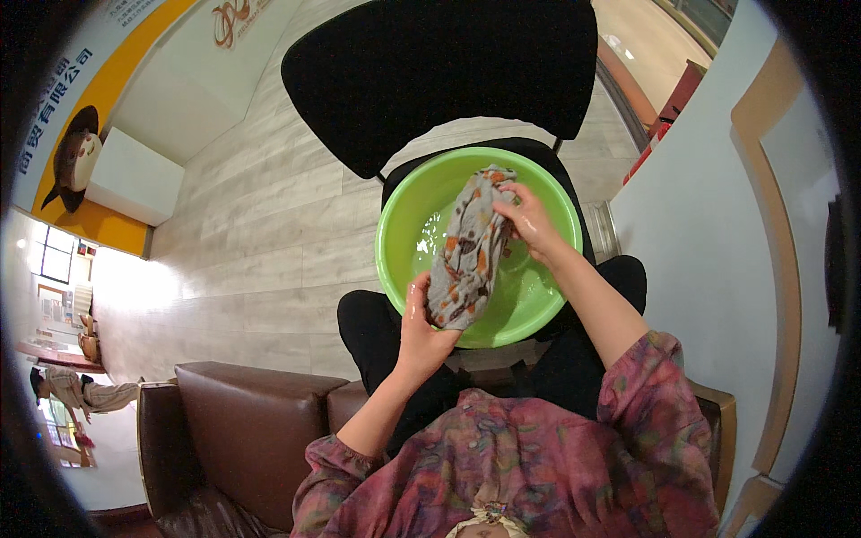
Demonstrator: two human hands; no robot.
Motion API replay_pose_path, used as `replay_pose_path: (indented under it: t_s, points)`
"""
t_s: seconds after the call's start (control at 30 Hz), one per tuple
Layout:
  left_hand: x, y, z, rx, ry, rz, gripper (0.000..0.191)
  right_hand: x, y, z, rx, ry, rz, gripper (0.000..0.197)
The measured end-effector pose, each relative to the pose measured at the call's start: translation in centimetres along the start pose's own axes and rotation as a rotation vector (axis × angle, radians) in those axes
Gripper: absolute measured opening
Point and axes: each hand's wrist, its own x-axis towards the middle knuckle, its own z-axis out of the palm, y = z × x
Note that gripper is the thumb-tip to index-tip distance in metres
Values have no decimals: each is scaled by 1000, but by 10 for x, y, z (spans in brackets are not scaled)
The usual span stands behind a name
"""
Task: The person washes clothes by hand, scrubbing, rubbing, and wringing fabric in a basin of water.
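A wet, bunched grey cloth with orange and brown patterning (471,252) is held lengthwise over a round green plastic basin (397,195). My left hand (427,329) grips its lower end near the basin's front rim. The upper right part of the cloth is between the thumb and fingers of my right hand (528,218). Water with bright reflections shows inside the basin beneath the cloth. Both hands look wet. The fingers behind the cloth are partly hidden.
The basin rests on a black chair (444,67) between my knees. A brown leather sofa (262,417) is around me, and a white wall panel (699,202) stands at right. At far left, another person (87,393) stands beyond the sofa.
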Motion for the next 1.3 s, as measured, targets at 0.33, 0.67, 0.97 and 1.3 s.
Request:
replay_pose_path:
  t_s: [0.33, 0.67, 0.97, 1.3]
  points:
    - [-5, -17, -20, 957, -343, 77, 79, 19, -18, -19, -1433, -200, 31, 38]
    - [4, -38, -2, 1080, -620, 257, 79, 46, 25, -1, -1498, 6, -393, 42]
    - [6, -29, 1, 1050, -607, 221, 56, 64, 53, 2, -1639, -69, -477, 30]
    - [12, -22, -5, 972, -564, 323, 68, 65, 47, 3, -1688, -16, -492, 24]
